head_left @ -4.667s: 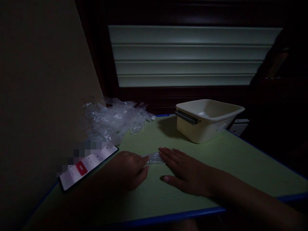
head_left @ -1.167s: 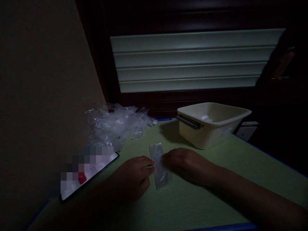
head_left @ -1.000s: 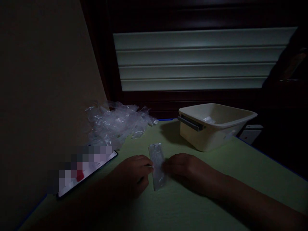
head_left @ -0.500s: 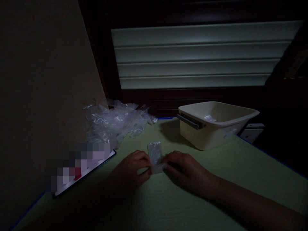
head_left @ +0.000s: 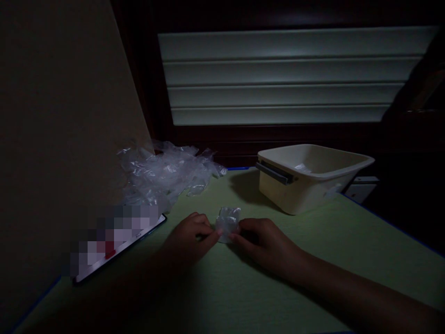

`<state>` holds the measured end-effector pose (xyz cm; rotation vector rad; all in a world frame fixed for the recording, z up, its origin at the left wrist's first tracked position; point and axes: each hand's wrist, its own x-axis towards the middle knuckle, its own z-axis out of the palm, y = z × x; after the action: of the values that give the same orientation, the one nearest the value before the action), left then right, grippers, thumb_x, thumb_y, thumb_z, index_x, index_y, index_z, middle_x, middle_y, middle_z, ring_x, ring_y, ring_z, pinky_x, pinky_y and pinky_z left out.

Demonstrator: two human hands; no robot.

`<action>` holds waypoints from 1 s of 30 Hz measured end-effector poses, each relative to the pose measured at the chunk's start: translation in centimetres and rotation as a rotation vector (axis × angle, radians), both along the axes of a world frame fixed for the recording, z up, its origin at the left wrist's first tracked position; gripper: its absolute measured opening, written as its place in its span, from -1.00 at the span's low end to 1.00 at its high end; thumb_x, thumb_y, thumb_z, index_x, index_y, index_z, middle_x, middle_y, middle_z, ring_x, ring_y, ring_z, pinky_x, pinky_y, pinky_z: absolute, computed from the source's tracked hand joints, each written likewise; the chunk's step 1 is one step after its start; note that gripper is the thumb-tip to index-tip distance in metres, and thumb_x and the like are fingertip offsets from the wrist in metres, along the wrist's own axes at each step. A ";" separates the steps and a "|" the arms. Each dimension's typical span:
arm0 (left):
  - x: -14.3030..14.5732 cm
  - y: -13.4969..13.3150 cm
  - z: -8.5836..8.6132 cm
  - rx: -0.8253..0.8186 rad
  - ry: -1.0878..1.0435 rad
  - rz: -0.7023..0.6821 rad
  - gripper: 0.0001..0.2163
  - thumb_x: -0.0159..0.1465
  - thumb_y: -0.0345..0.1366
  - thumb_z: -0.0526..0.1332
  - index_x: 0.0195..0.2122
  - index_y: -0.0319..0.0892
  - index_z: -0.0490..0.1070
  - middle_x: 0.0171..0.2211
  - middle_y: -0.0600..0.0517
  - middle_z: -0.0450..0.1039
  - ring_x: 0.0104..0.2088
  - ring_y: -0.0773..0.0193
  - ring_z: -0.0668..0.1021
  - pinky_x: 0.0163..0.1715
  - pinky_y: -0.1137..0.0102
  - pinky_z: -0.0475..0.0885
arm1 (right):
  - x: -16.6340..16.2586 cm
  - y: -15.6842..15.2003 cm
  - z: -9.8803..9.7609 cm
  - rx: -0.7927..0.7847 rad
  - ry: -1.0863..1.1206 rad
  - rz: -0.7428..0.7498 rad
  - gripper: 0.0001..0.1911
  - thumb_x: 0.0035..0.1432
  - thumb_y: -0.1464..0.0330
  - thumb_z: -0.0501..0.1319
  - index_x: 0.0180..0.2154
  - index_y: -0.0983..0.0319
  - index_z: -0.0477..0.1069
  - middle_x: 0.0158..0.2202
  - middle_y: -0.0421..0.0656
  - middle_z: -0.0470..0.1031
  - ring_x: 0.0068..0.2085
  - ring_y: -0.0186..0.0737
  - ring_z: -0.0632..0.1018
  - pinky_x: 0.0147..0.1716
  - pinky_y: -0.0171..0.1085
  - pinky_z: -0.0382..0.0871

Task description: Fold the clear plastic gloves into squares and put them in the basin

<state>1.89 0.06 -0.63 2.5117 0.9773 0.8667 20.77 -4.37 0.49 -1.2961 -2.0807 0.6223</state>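
A small folded piece of clear plastic [head_left: 227, 222] rests on the green table [head_left: 285, 278], pinched between both my hands. My left hand [head_left: 189, 236] grips its left side with curled fingers. My right hand [head_left: 262, 239] pinches its right side, thumb and fingertips pressed to it. The piece is bunched into a short, squarish wad. The scene is very dark.
A heap of crumpled clear plastic [head_left: 163, 174] lies at the back left against a beige wall. A phone [head_left: 118, 241] with a lit screen lies at the left. A cream plastic tub [head_left: 309, 178] with a grey handle stands at the back right, something pale inside.
The plastic strip, long and flat a second ago, has been folded up from its near end into a short wad. Both hands stayed pinched on it.
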 end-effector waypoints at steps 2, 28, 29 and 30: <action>0.1 0.1 0.0 -0.029 0.007 0.011 -0.70 0.19 -0.33 0.14 -0.68 -0.23 0.40 -0.63 0.10 0.24 -0.52 0.36 0.37 -0.47 0.46 0.23 | -0.1 0.0 0.0 -0.030 0.027 -0.020 -0.82 0.12 0.37 0.08 -0.52 0.25 0.27 -0.59 -0.25 0.30 -0.56 -0.38 0.31 -0.58 -0.38 0.07; 0.3 -0.3 -0.2 0.409 0.081 -0.196 -0.81 0.31 -0.39 0.02 -0.29 -0.26 0.43 -0.32 -0.04 0.48 -0.29 0.24 0.48 -0.25 0.34 0.39 | 0.0 -0.7 0.0 0.270 -0.339 0.070 -0.84 0.15 0.43 0.07 -0.28 0.29 0.42 -0.26 -0.07 0.44 -0.22 -0.18 0.42 -0.15 -0.19 0.27; 0.3 -0.2 -0.1 0.409 0.083 -0.195 -0.80 0.31 -0.38 0.02 -0.28 -0.25 0.43 -0.31 -0.04 0.50 -0.28 0.23 0.49 -0.24 0.33 0.39 | 0.1 -0.7 0.0 0.269 -0.346 0.071 -0.83 0.16 0.42 0.07 -0.29 0.28 0.42 -0.27 -0.07 0.45 -0.22 -0.19 0.42 -0.16 -0.19 0.27; 0.3 -0.3 -0.1 0.400 0.092 -0.196 -0.81 0.31 -0.37 0.03 -0.26 -0.25 0.43 -0.30 -0.03 0.51 -0.27 0.23 0.49 -0.23 0.32 0.39 | 0.2 -0.7 0.0 0.272 -0.347 0.072 -0.83 0.17 0.42 0.06 -0.30 0.28 0.43 -0.27 -0.06 0.45 -0.21 -0.19 0.43 -0.15 -0.19 0.26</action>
<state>2.15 -0.20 -0.72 2.9438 0.6143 0.9704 20.96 -5.11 0.52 -1.2415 -2.3995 0.1378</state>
